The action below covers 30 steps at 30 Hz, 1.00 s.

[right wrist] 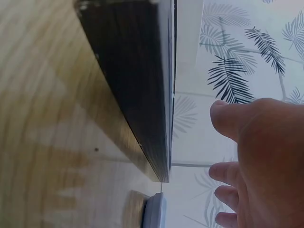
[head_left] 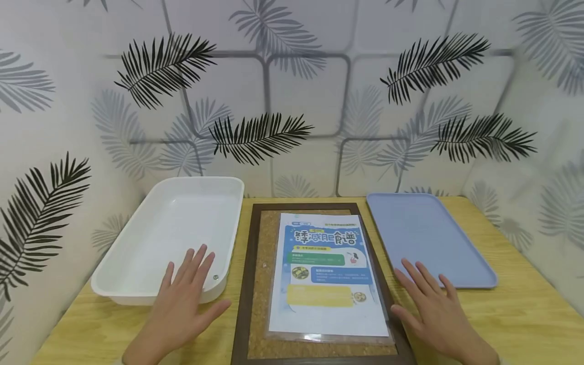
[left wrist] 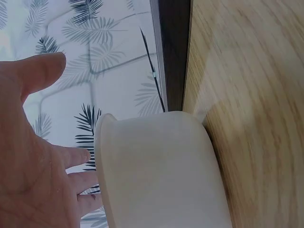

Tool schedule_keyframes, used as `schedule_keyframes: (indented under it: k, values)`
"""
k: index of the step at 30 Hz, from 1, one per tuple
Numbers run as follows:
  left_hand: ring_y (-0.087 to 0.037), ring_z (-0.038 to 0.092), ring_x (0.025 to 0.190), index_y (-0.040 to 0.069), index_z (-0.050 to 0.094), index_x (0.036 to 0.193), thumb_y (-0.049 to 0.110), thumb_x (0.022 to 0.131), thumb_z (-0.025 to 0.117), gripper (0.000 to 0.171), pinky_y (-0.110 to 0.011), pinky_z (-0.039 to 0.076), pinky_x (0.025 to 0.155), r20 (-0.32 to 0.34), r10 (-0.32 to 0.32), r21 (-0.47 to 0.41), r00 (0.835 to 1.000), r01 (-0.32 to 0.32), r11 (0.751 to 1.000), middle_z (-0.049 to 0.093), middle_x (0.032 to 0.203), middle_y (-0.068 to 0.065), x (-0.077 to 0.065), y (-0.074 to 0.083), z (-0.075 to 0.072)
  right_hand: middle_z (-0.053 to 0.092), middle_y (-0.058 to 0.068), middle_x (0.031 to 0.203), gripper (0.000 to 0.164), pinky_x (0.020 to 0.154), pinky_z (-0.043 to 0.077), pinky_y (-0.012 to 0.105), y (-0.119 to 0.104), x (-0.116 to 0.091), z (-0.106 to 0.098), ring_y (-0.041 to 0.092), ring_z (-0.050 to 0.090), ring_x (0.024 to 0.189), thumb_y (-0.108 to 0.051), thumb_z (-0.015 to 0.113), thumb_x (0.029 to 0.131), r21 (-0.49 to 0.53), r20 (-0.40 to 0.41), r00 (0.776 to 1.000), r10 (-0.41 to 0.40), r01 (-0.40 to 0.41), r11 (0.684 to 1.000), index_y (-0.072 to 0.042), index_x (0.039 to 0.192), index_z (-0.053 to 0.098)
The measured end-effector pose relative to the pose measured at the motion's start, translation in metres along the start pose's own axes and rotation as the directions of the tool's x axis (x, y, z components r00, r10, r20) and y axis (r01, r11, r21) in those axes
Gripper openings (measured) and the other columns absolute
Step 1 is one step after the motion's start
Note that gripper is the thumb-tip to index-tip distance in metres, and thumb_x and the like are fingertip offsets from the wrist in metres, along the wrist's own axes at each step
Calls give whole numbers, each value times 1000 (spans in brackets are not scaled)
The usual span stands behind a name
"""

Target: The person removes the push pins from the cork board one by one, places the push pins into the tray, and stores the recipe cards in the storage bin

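My left hand (head_left: 182,299), fingers spread and straight, hovers over the near right corner of a deep white basin (head_left: 201,203). In the left wrist view its fingertips reach past the basin's rim (left wrist: 107,156), holding nothing. My right hand (head_left: 433,309) is also spread, palm down, between a framed cork board (head_left: 262,284) and the near edge of a flat blue tray (head_left: 420,228). Nothing is in its fingers, which sit above the level of the board's dark frame (right wrist: 137,71) in the right wrist view. A printed sheet (head_left: 326,314) in a clear sleeve lies on the cork.
Everything stands on a wood-grain table (head_left: 524,314). Behind it rises a wall (head_left: 310,96) covered with a leaf pattern, and side walls close in at left and right. The basin stands left of the board, the tray right of it.
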<state>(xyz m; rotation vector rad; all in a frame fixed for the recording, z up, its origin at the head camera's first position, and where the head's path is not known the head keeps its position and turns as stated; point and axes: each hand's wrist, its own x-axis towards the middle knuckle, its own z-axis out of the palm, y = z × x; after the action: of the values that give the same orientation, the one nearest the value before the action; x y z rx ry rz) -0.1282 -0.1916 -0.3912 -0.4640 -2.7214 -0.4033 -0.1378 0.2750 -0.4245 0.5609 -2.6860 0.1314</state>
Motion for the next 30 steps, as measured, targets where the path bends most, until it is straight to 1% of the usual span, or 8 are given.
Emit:
schedule_keyframes:
  k: [3, 6, 10, 14, 18, 22, 25, 30]
  values:
    - [-42, 27, 142, 5, 37, 146, 60, 84, 59, 85, -67, 20, 108, 1, 12, 6, 1000, -12, 1000, 31, 155, -16, 1, 2, 1, 38, 8, 152, 65, 99, 27, 63, -1, 2, 0, 34, 36, 136, -51, 60, 89, -1, 1, 1000, -3, 3, 1000, -13, 140, 49]
    - [-42, 28, 142, 5, 37, 146, 61, 84, 59, 86, -67, 21, 107, 6, 0, 24, 1000, 0, 1000, 32, 155, -16, 2, 3, 2, 39, 8, 152, 66, 99, 27, 62, -2, 5, 1, 35, 37, 135, -52, 61, 88, 11, -2, 1000, -18, 18, 1000, -13, 140, 49]
    - [-41, 29, 142, 5, 37, 146, 59, 84, 60, 86, -67, 23, 107, -4, -4, 40, 1000, 4, 999, 33, 154, -16, 6, 3, 2, 40, 8, 151, 67, 97, 28, 63, -1, 12, 0, 37, 39, 132, -52, 63, 86, 14, -39, 998, -51, 51, 999, -13, 139, 49]
    - [-41, 28, 142, 4, 38, 146, 58, 84, 60, 85, -67, 19, 108, 12, 5, 26, 1000, -5, 1000, 32, 155, -17, 11, 6, 4, 42, 9, 149, 67, 96, 28, 62, -1, 16, 0, 38, 40, 130, -53, 62, 86, 3, -82, 995, -64, 65, 998, -11, 137, 51]
    - [-41, 26, 143, 3, 39, 145, 58, 83, 61, 86, -67, 15, 110, 45, -21, 25, 999, 20, 999, 32, 155, -17, 15, 12, 6, 45, 11, 146, 65, 95, 29, 61, -3, 18, -1, 38, 41, 129, -53, 61, 87, 12, -107, 991, -79, 80, 997, -9, 135, 53]
    - [-41, 24, 144, 4, 38, 146, 59, 83, 60, 87, -67, 15, 111, 81, -50, 34, 995, 47, 998, 31, 155, -17, 18, 17, 8, 45, 12, 146, 64, 95, 30, 62, -6, 20, 0, 37, 41, 129, -51, 63, 87, 24, -91, 993, -73, 75, 997, -8, 133, 55]
    - [-41, 24, 144, 4, 38, 146, 59, 83, 60, 86, -67, 15, 111, 96, -48, 29, 994, 46, 999, 30, 156, -17, 21, 21, 10, 45, 12, 146, 63, 96, 29, 62, -7, 21, 1, 37, 41, 130, -49, 64, 87, 26, -77, 995, -65, 67, 997, -8, 133, 55]
    - [-41, 27, 143, 5, 42, 145, 58, 83, 61, 83, -65, 19, 111, 105, -44, 37, 993, 41, 998, 31, 155, -17, 25, 25, 13, 46, 12, 145, 62, 95, 31, 60, -6, 21, 6, 35, 42, 129, -50, 63, 88, 24, -79, 994, -76, 78, 997, -8, 133, 55]
